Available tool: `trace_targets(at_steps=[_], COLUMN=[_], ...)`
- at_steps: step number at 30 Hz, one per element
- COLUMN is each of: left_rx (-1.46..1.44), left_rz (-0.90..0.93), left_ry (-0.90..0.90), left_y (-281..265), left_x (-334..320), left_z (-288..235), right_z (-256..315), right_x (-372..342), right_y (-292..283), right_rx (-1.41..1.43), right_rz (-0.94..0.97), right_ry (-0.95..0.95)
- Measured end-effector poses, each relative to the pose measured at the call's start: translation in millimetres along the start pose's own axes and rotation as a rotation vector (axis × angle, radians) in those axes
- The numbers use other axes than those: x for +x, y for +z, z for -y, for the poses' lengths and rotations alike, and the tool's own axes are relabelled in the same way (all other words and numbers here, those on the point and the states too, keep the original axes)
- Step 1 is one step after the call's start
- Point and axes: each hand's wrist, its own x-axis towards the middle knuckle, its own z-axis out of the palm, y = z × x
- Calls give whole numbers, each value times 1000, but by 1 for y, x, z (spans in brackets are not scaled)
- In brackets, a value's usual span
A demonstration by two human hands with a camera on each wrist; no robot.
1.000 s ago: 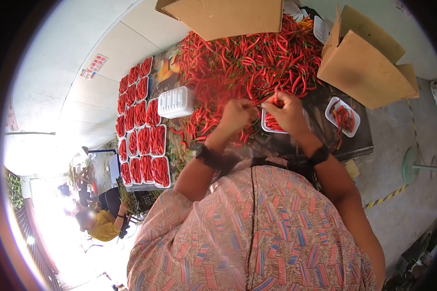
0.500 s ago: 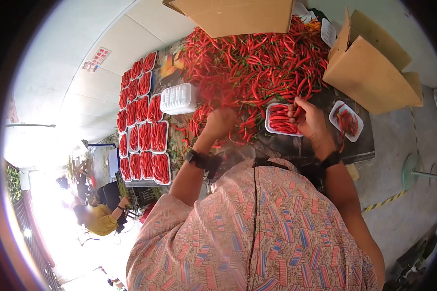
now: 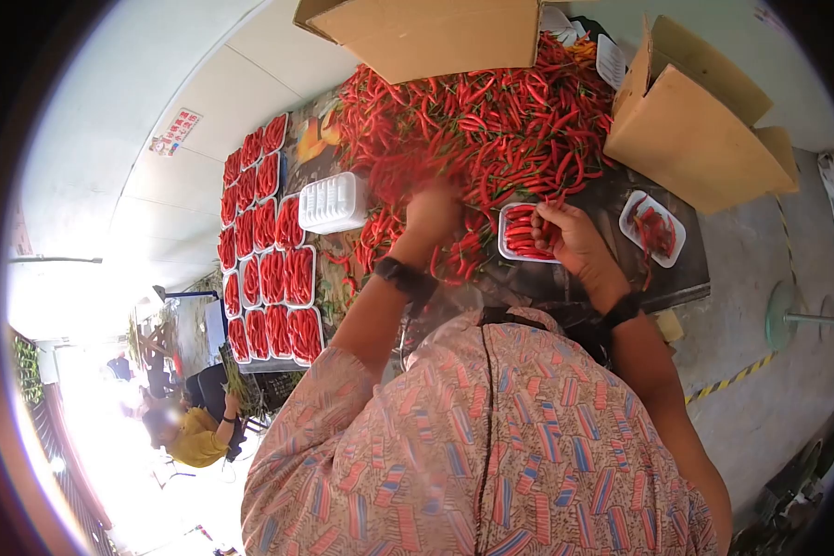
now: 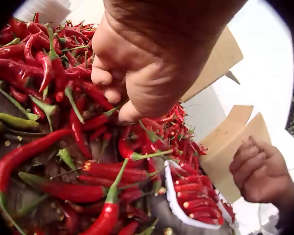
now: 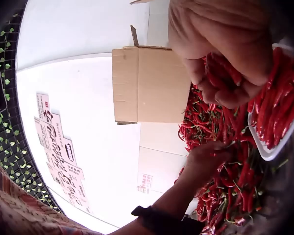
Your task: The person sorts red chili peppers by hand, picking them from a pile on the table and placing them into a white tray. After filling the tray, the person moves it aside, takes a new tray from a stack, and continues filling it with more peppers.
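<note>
At the near side of the red chili pile (image 3: 528,116), my left hand (image 3: 433,215) is blurred in the head view. The left wrist view shows that hand (image 4: 152,63) with curled fingers, thumb and fingertip pinching a chili (image 4: 99,121) near its green stem. My right hand (image 3: 576,239) is over the right edge of a white tray (image 3: 531,258) with chilies laid side by side. In the right wrist view, several red chilies (image 5: 220,72) are gripped in the curled fingers of that hand (image 5: 220,34), beside the tray (image 5: 267,153).
Filled chili trays (image 3: 301,276) stand in rows at left, beside stacked empty trays (image 3: 329,204). Another tray (image 3: 678,243) with chilies lies at right. Cardboard boxes (image 3: 690,130) stand behind. A person in yellow (image 3: 197,439) sits at far left.
My right hand came away from my left a second ago, then moved slightly left and down with the view. My left hand has stayed around the pile's near side.
</note>
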Motion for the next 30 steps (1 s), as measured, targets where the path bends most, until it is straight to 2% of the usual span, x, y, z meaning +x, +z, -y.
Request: trace_targets(at_steps=[1, 2, 4, 5, 7, 8, 10, 11, 13, 14, 18, 20, 21, 23, 25, 26, 28, 30], left_rx=[-32, -31, -489, -487, -710, -708, -752, -751, -726, -727, -738, -703, -650, -596, -854, -984, -1002, -781], left_rz=[107, 108, -96, -100, 62, 57, 44, 40, 174, 171, 71, 54, 3, -46, -45, -123, -114, 156], left_ry=[1, 3, -27, -30, -23, -27, 212, 211, 92, 91, 73, 35, 32, 27, -274, -373, -496, -504], left_y=[-9, -16, -29, -35, -42, -44, -47, -51, -57, -55, -48, -47, -47, -41, -30, -38, -43, -60], left_x=[2, 1, -8, -11, -16, -21, -31, -34, -39, -41, -42, -40, -39, -35, -31, -38, -50, -69], left_z=[-2, -7, -15, -19, -32, -40, -53, -56, -60, -59, -59, -61, -62, -55, -27, -20, 7, 33], right_z=[0, 0, -1, -1, 1, 2, 3, 3, -2, -6, -13, -9, -7, -2, 15, 20, 26, 27], right_x=[0, 0, 3, 6, 13, 14, 13, 13, 18, 21, 21, 16, 14, 9, -2, -5, -3, 6], right_y=[0, 1, 5, 8, 18, 24, 37, 41, 31, 27, 26, 36, 41, 51, 57, 57, 43, 16], right_rx=[-12, -26, -24, -24, -51, -76, -77, -79, -99, -117, -213, -412, -411, -456, -379, -301, -238, -65], right_rz=[2, 7, 34, 63, 111, 153, 102, 46, 75, 101, 51, 38, 38, 68, 47, 18, -19, -35], right_ry=[7, 17, -1, -20, -42, -65, -64, -66, -74, -81, -161, -285, -285, -413, -403, -400, -405, -357])
